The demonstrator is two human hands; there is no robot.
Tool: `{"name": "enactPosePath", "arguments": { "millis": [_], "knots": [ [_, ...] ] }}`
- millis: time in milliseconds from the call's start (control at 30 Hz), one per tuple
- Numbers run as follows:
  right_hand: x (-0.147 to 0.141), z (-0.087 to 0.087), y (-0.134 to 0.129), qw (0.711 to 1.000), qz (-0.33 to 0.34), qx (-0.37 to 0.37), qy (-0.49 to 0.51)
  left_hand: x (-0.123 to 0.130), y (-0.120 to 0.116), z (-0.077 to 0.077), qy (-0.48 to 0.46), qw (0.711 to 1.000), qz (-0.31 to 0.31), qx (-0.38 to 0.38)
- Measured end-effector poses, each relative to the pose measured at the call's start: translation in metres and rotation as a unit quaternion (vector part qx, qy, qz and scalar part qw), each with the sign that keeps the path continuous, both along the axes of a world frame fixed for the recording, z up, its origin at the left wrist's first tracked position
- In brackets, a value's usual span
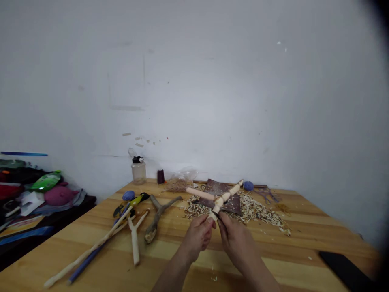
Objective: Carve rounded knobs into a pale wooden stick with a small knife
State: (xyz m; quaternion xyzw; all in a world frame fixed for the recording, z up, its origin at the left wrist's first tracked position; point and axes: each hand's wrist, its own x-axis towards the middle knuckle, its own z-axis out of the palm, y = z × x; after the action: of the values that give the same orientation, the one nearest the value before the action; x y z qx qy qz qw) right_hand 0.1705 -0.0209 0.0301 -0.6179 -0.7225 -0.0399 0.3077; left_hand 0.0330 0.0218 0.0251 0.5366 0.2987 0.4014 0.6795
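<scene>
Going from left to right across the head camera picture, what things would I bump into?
Pink stuffed toy → water bottle → forked stick → left hand → right hand → blue ball → purple scissors → black flat slab

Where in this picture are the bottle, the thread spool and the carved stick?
Bottle (139, 172): head view, on its clear body.
Thread spool (161, 177): head view, on the dark thread.
Carved stick (226, 197): head view, on its pale, knobbly middle.
</scene>
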Motion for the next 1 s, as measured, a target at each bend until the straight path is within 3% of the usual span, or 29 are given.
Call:
{"name": "enactPosePath", "arguments": {
  "millis": [133,333,733,800,867,1000],
  "knots": [
    [-0.005,-0.001,0.0,0.998,-0.041,-0.005,-0.043,-0.001,0.002,0.0,0.076,0.991,0.032,0.108],
    [-0.006,0.001,-0.002,0.996,-0.05,-0.015,-0.077,-0.008,0.002,0.005,0.219,0.919,0.091,0.313],
    [-0.005,-0.003,0.002,0.998,-0.043,-0.046,-0.033,-0.007,-0.001,-0.002,0.458,0.773,0.138,0.416],
    [-0.004,-0.004,0.004,0.999,-0.037,-0.04,-0.006,-0.005,-0.002,-0.003,0.451,0.774,0.156,0.416],
    [-0.002,-0.004,0.006,0.999,-0.027,-0.035,0.027,-0.001,-0.002,-0.005,0.427,0.794,0.176,0.396],
    [0.003,-0.002,0.007,0.993,0.044,-0.025,0.105,0.005,0.002,-0.008,0.275,0.895,0.166,0.31]
  ]
}}
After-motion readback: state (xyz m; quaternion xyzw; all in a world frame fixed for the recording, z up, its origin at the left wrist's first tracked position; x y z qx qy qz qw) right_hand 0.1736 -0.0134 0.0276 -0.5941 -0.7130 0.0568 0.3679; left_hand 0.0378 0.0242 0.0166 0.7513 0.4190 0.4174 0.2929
